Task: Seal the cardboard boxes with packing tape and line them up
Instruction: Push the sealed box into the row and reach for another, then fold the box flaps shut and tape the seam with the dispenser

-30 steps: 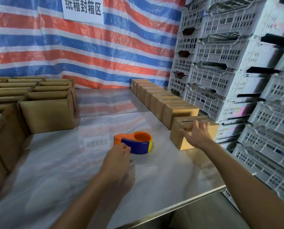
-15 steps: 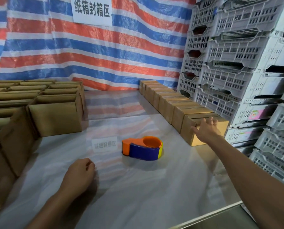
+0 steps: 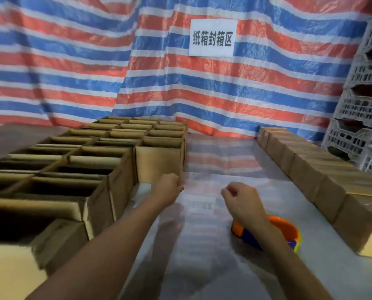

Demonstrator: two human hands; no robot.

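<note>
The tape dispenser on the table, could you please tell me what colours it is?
The tape dispenser is orange and dark blue with a yellow edge, seen in the head view.

Orange-blue tape dispenser [image 3: 273, 232] (striped tarp [image 3: 72, 61])

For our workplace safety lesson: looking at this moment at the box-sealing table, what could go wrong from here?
1. The right hand and forearm hang just above the tape dispenser; drawing back could knock it along the table.
2. The left hand is at the corner open box, packed tightly against the others; pulling it out may drag neighbours out of place.
</note>
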